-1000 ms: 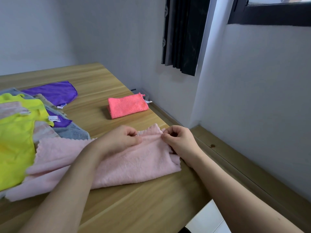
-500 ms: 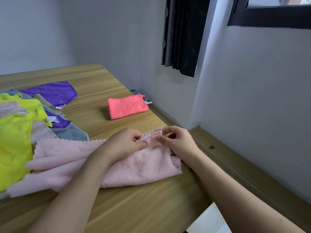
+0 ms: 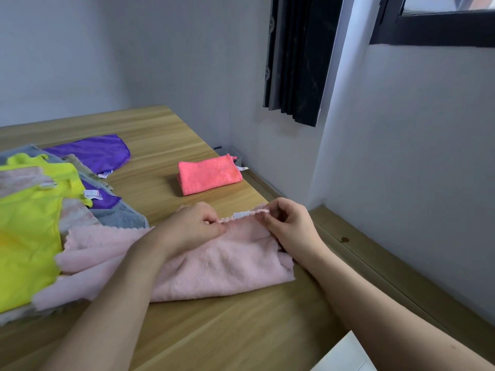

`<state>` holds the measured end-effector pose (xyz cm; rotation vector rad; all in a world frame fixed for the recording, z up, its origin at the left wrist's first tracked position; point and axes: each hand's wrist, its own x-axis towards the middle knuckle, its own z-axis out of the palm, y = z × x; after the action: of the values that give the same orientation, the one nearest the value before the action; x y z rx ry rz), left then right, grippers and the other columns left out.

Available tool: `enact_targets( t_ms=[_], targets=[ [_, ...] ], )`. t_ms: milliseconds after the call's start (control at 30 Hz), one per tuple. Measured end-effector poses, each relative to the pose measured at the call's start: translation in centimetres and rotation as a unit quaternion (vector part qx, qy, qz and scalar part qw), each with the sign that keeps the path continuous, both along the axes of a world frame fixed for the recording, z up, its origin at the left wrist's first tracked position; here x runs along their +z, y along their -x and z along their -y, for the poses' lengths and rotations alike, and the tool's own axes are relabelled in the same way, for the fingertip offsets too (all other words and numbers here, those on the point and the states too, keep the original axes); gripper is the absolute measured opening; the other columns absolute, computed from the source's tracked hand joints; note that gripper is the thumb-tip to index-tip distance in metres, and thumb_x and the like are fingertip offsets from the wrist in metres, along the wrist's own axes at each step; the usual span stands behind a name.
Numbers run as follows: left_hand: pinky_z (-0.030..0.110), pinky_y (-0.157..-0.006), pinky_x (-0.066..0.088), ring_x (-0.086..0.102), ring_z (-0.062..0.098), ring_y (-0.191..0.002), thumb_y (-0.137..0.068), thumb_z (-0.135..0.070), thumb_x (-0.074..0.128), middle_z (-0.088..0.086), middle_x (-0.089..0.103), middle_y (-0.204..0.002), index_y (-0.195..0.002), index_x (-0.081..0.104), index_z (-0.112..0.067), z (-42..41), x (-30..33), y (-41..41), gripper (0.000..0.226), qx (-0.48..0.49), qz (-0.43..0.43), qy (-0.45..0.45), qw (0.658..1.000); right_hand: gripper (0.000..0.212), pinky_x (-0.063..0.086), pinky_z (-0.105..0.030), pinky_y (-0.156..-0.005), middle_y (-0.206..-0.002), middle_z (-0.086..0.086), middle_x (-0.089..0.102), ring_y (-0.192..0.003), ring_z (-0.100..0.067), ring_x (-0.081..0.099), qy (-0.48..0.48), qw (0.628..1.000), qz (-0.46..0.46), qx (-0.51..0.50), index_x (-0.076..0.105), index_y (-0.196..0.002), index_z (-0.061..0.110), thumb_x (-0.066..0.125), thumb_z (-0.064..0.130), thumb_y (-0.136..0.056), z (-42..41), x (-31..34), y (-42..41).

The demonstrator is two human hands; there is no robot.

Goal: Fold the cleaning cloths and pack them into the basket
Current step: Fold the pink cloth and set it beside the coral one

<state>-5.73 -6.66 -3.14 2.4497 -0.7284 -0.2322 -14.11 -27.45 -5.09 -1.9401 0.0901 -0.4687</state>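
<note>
A pale pink cloth [image 3: 227,263] lies rumpled on the wooden table [image 3: 241,330] in front of me. My left hand [image 3: 192,228] pinches its far edge, and my right hand [image 3: 290,226] pinches the same edge a little to the right, lifting it slightly. A white label shows on the edge between the two hands. A folded coral pink cloth [image 3: 209,174] lies beyond, near the table's right edge. No basket is in view.
A pile of unfolded cloths lies at the left: yellow [image 3: 29,223], purple [image 3: 93,151] and grey [image 3: 120,216] ones. The table meets a grey wall at the right, with a wooden ledge [image 3: 375,263] below it and a dark curtain [image 3: 297,57] above.
Both hands have gathered the pink cloth's far edge and raised it slightly; the edge is now pulled taut between them and the white label shows.
</note>
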Motion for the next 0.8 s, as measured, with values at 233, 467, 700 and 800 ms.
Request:
enact_targets(
  t_ms=[233,467,700,800],
  targets=[
    [0.037,-0.056,0.037,0.041,0.011,-0.055,-0.068,-0.065,0.042,0.007,0.047,-0.061,-0.062,0.055,-0.014,0.5,4.7,2.8,0.054,-0.036,0.033,0.019,0.999,0.04,0.036,-0.013,-0.075,-0.09,0.014,0.051,-0.078,-0.002,0.042,0.259,0.961,0.088,0.046,0.055,-0.129,0.023,0.057,0.011,-0.091,0.6,8.4,2.1],
    [0.031,-0.06,0.036,0.048,0.009,-0.06,-0.085,-0.053,0.058,0.004,0.056,-0.07,-0.066,0.063,-0.01,1.7,13.7,7.8,0.047,-0.04,0.118,0.093,0.988,0.022,0.045,-0.034,-0.084,-0.103,-0.003,0.052,-0.096,-0.024,0.054,0.408,0.908,0.09,-0.03,0.06,-0.106,0.011,0.045,0.005,-0.09,3.9,18.6,5.8],
    [0.03,-0.053,0.026,0.03,0.014,-0.053,-0.096,-0.042,0.048,-0.003,0.032,-0.058,-0.064,0.037,-0.013,5.7,16.3,14.1,0.045,-0.002,0.107,0.255,0.961,0.012,0.039,-0.024,-0.07,-0.093,0.005,0.054,-0.084,-0.013,0.049,0.158,0.981,0.105,-0.048,0.048,-0.095,0.017,0.038,0.01,-0.094,4.5,23.0,10.5],
    [0.033,-0.058,0.026,0.032,0.016,-0.061,-0.093,-0.031,0.048,0.004,0.035,-0.064,-0.067,0.043,-0.009,7.1,16.2,15.7,0.035,0.0,0.033,0.366,0.93,0.011,0.038,-0.025,-0.069,-0.087,0.009,0.051,-0.08,-0.011,0.048,-0.021,0.995,0.088,-0.037,0.049,-0.094,0.023,0.039,0.019,-0.096,4.2,23.7,11.6]
  ],
)
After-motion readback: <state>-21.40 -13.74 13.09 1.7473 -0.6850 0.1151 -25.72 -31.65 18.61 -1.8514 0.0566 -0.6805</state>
